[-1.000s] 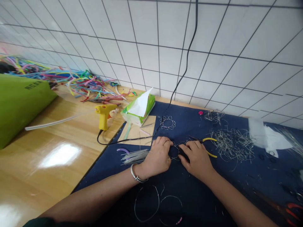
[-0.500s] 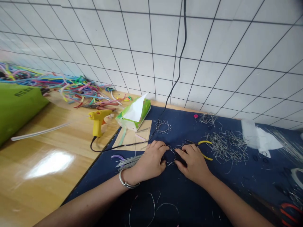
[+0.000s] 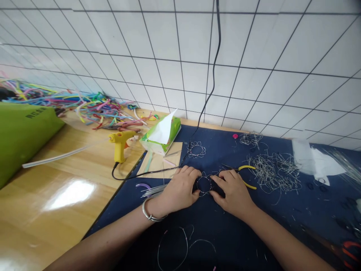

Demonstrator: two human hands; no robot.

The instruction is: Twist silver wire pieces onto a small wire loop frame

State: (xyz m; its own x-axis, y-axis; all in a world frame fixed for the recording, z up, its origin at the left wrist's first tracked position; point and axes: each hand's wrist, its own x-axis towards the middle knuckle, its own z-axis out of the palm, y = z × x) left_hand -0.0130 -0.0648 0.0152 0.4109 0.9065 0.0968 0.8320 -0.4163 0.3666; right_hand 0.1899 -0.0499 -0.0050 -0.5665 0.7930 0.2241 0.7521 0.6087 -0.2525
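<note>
A small wire ring with looped petals lies on the dark blue mat between my hands. My left hand, with a silver bangle at the wrist, pinches its left edge between thumb and fingers. On the opposite edge my right hand closes its thumb and fingers on the wire. Yellow-handled pliers rest just beyond my right hand, partly covered by it. Behind my left hand is a similar wire flower. A bundle of straight wires sits beside my left wrist.
A yellow glue gun, tissue pack and green bag stand left. Tangled wire lies right, red-handled scissors at lower right. Loose wire loops are near the front. A black cord hangs down the tiled wall.
The view has shifted slightly, so most things appear a little further right. Both hands remain at the wire ring, and its petals show more clearly between them.
</note>
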